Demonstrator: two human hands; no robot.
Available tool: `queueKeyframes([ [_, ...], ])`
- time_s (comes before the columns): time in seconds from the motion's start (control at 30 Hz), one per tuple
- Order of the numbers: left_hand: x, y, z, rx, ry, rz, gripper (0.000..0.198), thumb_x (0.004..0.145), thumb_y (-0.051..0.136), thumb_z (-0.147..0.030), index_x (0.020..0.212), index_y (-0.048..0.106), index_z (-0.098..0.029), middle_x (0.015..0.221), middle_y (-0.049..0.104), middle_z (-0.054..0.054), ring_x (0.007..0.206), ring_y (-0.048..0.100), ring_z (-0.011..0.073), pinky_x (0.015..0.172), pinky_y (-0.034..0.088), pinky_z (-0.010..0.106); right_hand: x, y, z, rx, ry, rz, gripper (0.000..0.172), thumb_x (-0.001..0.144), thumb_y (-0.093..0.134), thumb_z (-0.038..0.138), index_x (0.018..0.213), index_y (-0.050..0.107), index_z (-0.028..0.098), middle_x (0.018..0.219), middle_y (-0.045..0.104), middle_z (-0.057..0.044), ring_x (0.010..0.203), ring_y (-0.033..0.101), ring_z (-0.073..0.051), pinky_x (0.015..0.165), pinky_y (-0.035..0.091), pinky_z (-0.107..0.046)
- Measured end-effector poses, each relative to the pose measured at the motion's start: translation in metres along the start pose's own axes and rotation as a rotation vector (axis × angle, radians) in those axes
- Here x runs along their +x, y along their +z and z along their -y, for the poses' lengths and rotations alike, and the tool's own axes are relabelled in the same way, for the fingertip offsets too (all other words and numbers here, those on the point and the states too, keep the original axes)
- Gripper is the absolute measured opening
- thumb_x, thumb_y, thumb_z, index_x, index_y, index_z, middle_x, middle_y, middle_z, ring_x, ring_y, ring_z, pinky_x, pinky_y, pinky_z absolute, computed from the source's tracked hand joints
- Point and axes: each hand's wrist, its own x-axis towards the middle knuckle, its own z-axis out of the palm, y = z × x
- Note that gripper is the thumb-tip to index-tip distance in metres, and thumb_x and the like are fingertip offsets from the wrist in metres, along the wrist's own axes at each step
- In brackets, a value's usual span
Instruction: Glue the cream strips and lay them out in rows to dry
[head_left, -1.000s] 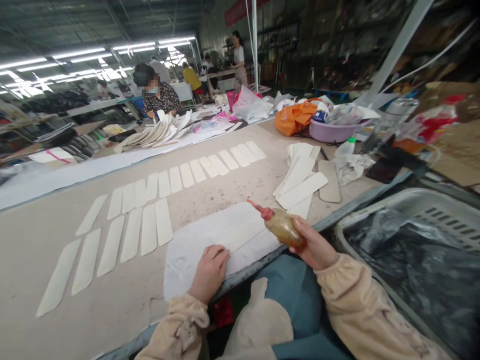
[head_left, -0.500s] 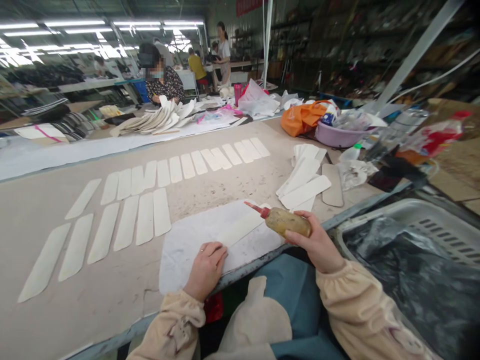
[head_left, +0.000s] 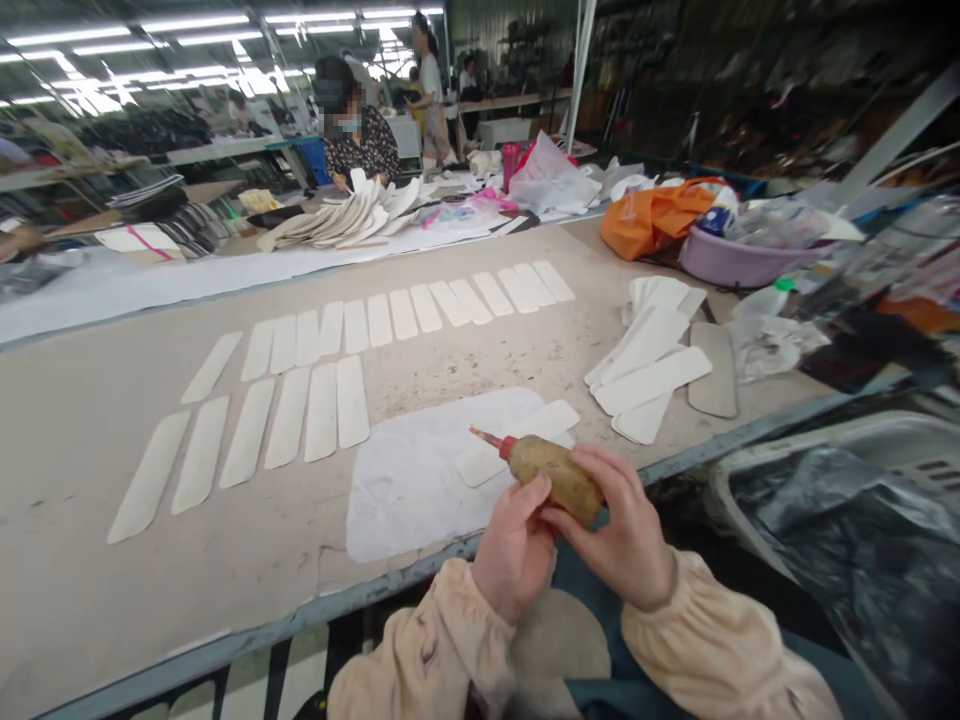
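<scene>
A brownish squeeze bottle (head_left: 551,470) with a red nozzle is held level over the table's front edge, its tip pointing left. My right hand (head_left: 626,525) grips its rear end, fingers wrapped round it. At the front, my left hand (head_left: 517,540) is closed against the underside, its thumb near the neck; the other fingertips are partly hidden. Behind the nozzle, a cream strip with rounded ends (head_left: 555,420) lies slantwise on a white sheet (head_left: 420,480), partly covered by the bottle. Several similar strips (head_left: 247,430) are laid out in two rows to the left.
Loose strips (head_left: 652,380) are piled at the right, beside a grey-brown strip (head_left: 712,370). Farther back are an orange bag (head_left: 652,215) and a purple basin (head_left: 742,260). A plastic-lined basket (head_left: 847,440) stands by the right edge. Across the table, a co-worker (head_left: 367,140) sits behind stacked pieces.
My left hand has left the strip on the sheet and come up to the bottle. The bottle has moved slightly down and nearer my body. The view has swung left.
</scene>
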Motion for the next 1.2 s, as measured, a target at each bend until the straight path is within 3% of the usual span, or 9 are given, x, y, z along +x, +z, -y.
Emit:
queueKeyframes([
  [0.1, 0.006, -0.007, 0.001, -0.003, 0.07, -0.015, 0.029, 0.08, 0.06, -0.03, 0.106, 0.062, -0.016, 0.113, 0.062, 0.009, 0.106, 0.056, 0.0223, 0.091, 0.044, 0.034, -0.003, -0.002, -0.002, 0.302, 0.337, 0.145, 0.09, 0.074, 0.07, 0.042, 0.144, 0.017, 0.025, 0.135, 0.034, -0.016, 0.105, 0.054, -0.028, 0.066, 0.056, -0.035],
  [0.2, 0.009, -0.016, -0.001, 0.036, 0.164, 0.026, 0.029, 0.08, 0.058, -0.028, 0.105, 0.062, -0.015, 0.111, 0.063, 0.009, 0.105, 0.056, 0.0227, 0.092, 0.043, 0.036, 0.0, -0.004, 0.002, 0.631, 0.554, 0.283, 0.089, 0.08, 0.062, 0.048, 0.145, 0.004, 0.029, 0.134, 0.034, -0.015, 0.083, 0.06, -0.02, 0.05, 0.053, -0.026],
  [0.47, 0.01, -0.017, -0.001, 0.178, 0.163, 0.134, 0.025, 0.078, 0.056, -0.029, 0.096, 0.062, -0.012, 0.093, 0.063, 0.009, 0.074, 0.055, 0.0159, 0.069, 0.047, 0.03, 0.005, 0.01, 0.007, 0.873, 0.732, 0.168, 0.068, 0.078, 0.068, 0.042, 0.132, 0.029, 0.026, 0.097, 0.054, -0.005, 0.063, 0.053, -0.013, 0.044, 0.045, -0.021],
  [0.57, 0.01, -0.014, -0.001, 0.282, 0.131, 0.182, 0.031, 0.082, 0.053, -0.031, 0.106, 0.059, -0.013, 0.101, 0.062, 0.011, 0.078, 0.056, 0.0168, 0.073, 0.048, 0.032, 0.003, 0.014, 0.002, 0.899, 0.757, 0.087, 0.058, 0.078, 0.068, 0.041, 0.124, 0.037, 0.026, 0.093, 0.055, -0.003, 0.06, 0.05, -0.011, 0.043, 0.041, -0.019],
  [0.73, -0.001, -0.037, -0.021, 0.775, 0.151, 0.107, 0.048, 0.074, 0.066, -0.031, 0.12, 0.057, -0.02, 0.116, 0.059, 0.011, 0.102, 0.055, 0.0228, 0.089, 0.044, 0.036, 0.006, 0.004, -0.012, 0.73, 0.628, -0.08, 0.045, 0.078, 0.067, 0.038, 0.114, 0.042, 0.025, 0.095, 0.054, -0.002, 0.06, 0.049, -0.01, 0.044, 0.042, -0.018],
  [0.87, -0.013, -0.068, -0.05, 1.068, 0.222, -0.119, 0.025, 0.072, 0.067, -0.037, 0.089, 0.071, -0.02, 0.098, 0.065, 0.009, 0.094, 0.056, 0.0215, 0.086, 0.045, 0.034, 0.007, -0.005, -0.028, 0.515, 0.427, -0.12, 0.047, 0.079, 0.065, 0.034, 0.117, 0.04, 0.023, 0.113, 0.05, -0.008, 0.098, 0.055, -0.02, 0.08, 0.051, -0.033],
  [0.97, -0.02, -0.069, -0.056, 0.747, 0.044, -0.237, 0.031, 0.074, 0.066, -0.04, 0.092, 0.068, -0.015, 0.092, 0.065, 0.01, 0.082, 0.058, 0.0174, 0.072, 0.046, 0.029, 0.005, -0.004, -0.031, 0.298, 0.242, -0.163, 0.045, 0.079, 0.066, 0.029, 0.117, 0.043, 0.023, 0.115, 0.047, -0.01, 0.109, 0.05, -0.025, 0.09, 0.046, -0.042],
  [1.1, -0.02, -0.035, -0.038, 0.256, -0.109, -0.058, 0.045, 0.075, 0.067, -0.038, 0.113, 0.059, -0.015, 0.111, 0.06, 0.012, 0.095, 0.057, 0.0184, 0.08, 0.045, 0.028, 0.001, 0.0, -0.023, 0.083, -0.027, -0.105, 0.042, 0.075, 0.066, 0.015, 0.112, 0.049, 0.024, 0.117, 0.045, -0.01, 0.111, 0.048, -0.026, 0.091, 0.045, -0.046],
  [1.2, -0.01, -0.013, -0.021, 0.092, -0.099, -0.014, 0.036, 0.08, 0.062, -0.036, 0.11, 0.059, -0.017, 0.113, 0.059, 0.01, 0.097, 0.056, 0.0165, 0.082, 0.045, 0.027, -0.002, -0.002, -0.017, 0.006, -0.183, -0.018, 0.041, 0.076, 0.06, 0.007, 0.111, 0.052, 0.028, 0.121, 0.044, -0.009, 0.109, 0.049, -0.025, 0.087, 0.048, -0.043],
])
